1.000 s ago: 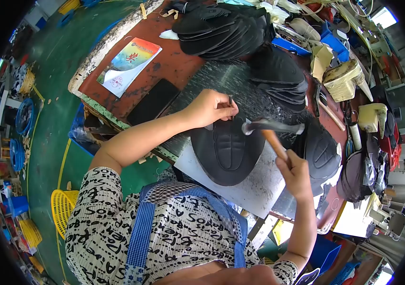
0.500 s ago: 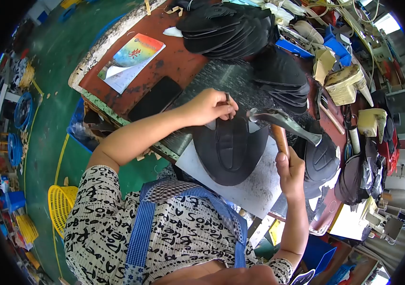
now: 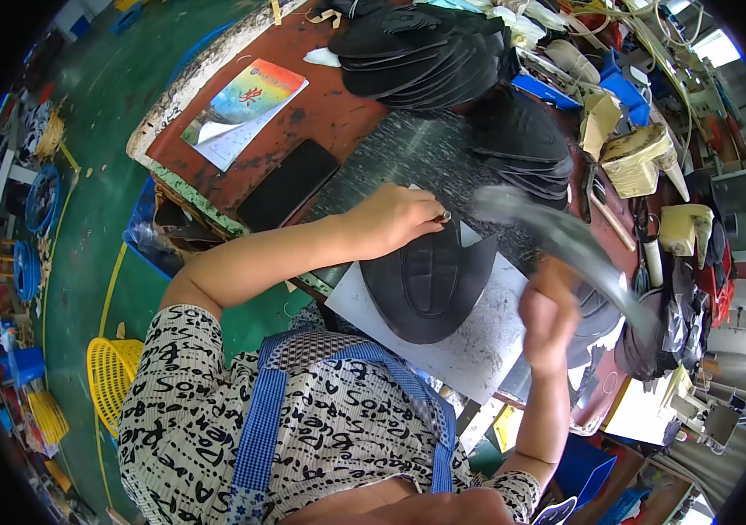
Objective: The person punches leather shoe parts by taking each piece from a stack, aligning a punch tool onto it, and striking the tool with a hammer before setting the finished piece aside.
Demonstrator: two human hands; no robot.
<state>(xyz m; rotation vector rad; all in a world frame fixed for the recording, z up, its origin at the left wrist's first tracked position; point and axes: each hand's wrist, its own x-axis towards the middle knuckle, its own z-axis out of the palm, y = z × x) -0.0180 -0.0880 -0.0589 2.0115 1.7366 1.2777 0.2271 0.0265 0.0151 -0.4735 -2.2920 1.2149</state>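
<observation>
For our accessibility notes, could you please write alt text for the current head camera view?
A person's right hand holds a motion-blurred hammer; the left hand grips a small tool by a curved black piece on a white sheet. Stacked black pieces lie beyond.

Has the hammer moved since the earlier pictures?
Yes. Judged against the booklet on the table, the hammer in the right hand has moved toward the picture's right, farther from the booklet. It is blurred now.

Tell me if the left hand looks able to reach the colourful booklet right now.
Probably yes: the booklet lies uncovered, with only a flat black rectangle between, though the left hand grips a small tool.
</observation>
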